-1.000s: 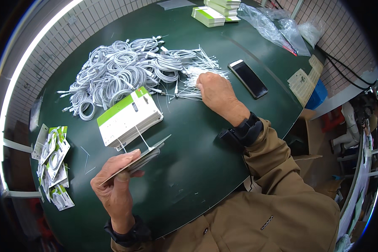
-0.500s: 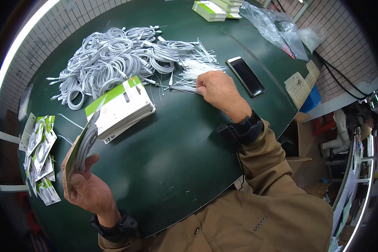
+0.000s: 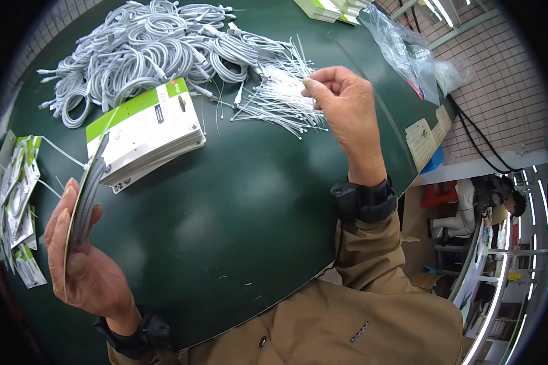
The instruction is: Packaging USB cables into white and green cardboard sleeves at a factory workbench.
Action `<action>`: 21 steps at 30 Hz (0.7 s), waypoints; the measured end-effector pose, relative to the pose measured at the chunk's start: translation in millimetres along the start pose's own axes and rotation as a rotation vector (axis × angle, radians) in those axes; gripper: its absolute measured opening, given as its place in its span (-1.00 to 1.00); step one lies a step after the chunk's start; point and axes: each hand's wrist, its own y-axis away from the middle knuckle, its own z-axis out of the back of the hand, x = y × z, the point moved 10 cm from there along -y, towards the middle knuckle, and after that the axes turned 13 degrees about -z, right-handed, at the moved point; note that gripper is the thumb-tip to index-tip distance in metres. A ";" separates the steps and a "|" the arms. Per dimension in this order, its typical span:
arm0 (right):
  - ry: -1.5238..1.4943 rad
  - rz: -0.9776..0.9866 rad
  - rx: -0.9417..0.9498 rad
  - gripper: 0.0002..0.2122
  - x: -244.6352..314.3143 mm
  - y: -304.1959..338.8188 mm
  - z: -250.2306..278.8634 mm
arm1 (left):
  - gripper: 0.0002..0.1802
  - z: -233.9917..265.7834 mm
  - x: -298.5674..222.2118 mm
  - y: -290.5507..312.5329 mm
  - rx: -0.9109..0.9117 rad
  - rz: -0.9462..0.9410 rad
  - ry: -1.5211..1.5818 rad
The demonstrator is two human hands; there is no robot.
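My left hand (image 3: 94,283) is closed round a thin packaging card (image 3: 67,243), held upright nearly edge-on, with a coiled grey cable (image 3: 86,204) against its face. To the right of it lies a stack of white and green cards (image 3: 146,131). My right hand (image 3: 350,106) is raised over the edge of a spread of white cable ties (image 3: 280,100), thumb and forefinger pinched together. Whatever is between those fingertips is too small to make out. Behind the card stack is a big heap of coiled white-grey cables (image 3: 146,55).
Several carded cables (image 3: 18,201) lie at the table's left edge. More green-white cards (image 3: 319,9) and clear plastic bags (image 3: 402,55) are at the back right. A paper sheet (image 3: 423,143) lies by the right edge. Beyond, a person (image 3: 469,210) is at work.
My right hand has lifted from the cable ties and turned upright, fingers pinched. The phone seen earlier is now hidden. The left hand still holds the card. The whole view has shifted.
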 end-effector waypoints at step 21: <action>-0.700 -0.135 0.682 -0.83 14.7 52.5 -79.0 | -0.74 -64.7 -52.8 -9.8 0.286 -0.345 -0.211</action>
